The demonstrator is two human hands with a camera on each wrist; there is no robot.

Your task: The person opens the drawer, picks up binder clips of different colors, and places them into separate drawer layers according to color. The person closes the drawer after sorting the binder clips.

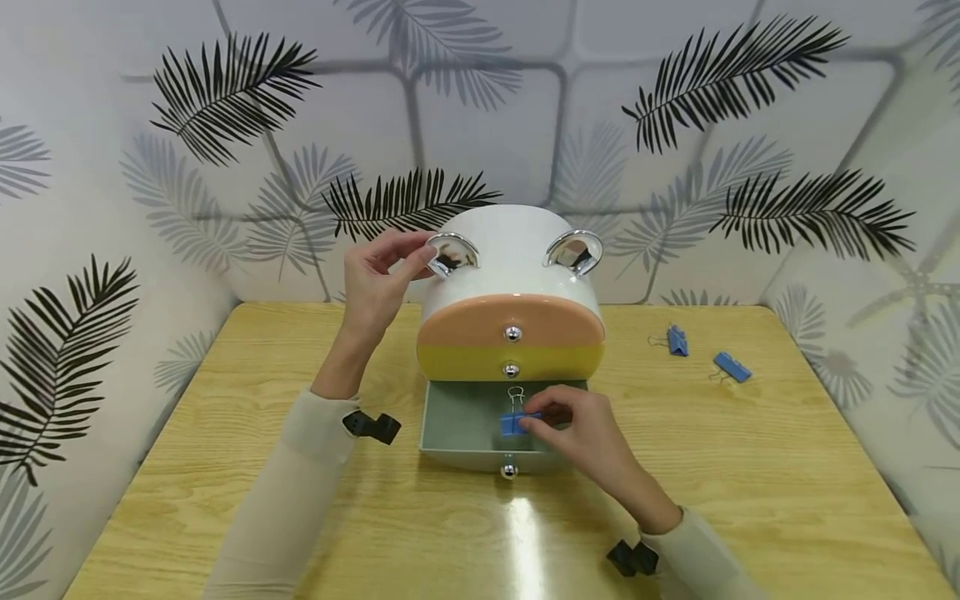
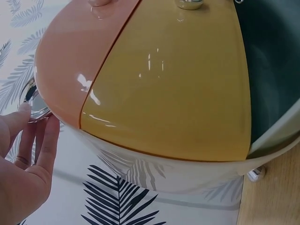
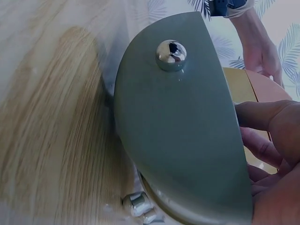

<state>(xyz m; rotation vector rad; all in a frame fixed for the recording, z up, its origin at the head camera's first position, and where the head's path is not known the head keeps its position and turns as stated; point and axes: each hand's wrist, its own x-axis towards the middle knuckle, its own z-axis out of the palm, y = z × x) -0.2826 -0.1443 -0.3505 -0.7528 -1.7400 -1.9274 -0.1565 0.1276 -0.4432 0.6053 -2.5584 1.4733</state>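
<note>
A small rounded drawer box point(image 1: 517, 250) with a white body and two silver ears stands on the table. My left hand point(image 1: 372, 287) pinches its left silver ear point(image 2: 38, 105) between thumb and fingers. The bottom green drawer point(image 1: 453, 417) is pulled out. Over its inside, my right hand point(image 1: 585, 425) pinches a blue binder clip point(image 1: 511, 425) whose wire handle points up. Whether the clip touches the drawer floor I cannot tell. From the right wrist, the green drawer front point(image 3: 178, 117) hides the clip and the fingertips.
Two more blue binder clips, one nearer point(image 1: 732, 367) and one farther point(image 1: 677, 340), lie on the wooden table point(image 1: 675, 467) to the right. The orange drawer point(image 1: 465, 321) and yellow drawer point(image 1: 457, 361) above are closed. Leaf-patterned walls point(image 1: 495, 125) enclose the table's back and sides.
</note>
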